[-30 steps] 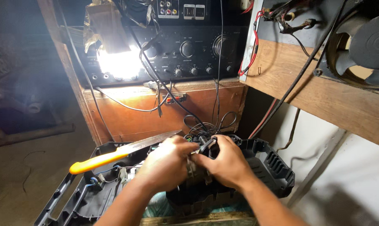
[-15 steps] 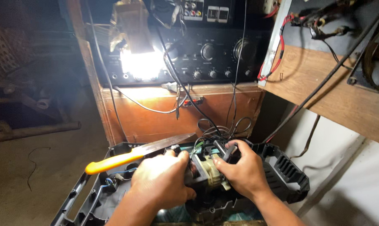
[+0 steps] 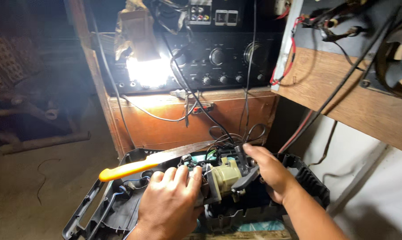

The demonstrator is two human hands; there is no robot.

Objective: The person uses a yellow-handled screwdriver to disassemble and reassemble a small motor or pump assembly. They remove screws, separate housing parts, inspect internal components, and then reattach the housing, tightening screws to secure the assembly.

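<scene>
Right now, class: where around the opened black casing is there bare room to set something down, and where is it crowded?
Free: the dirt floor left of the black casing. Crowded: inside the casing, where the left hand, right hand, beige part, wires and orange-handled knife meet.

The left hand covers the near side of the pale beige plastic motor block, so what its fingers grip there cannot be seen. The right hand hides the parts just right of that block, and whether its fingers pinch the black wires is unclear. The open black plastic casing around the block is cut off by the bottom edge. The glare of the bright lamp, well above the block, washes out the black amplifier's left panel.
</scene>
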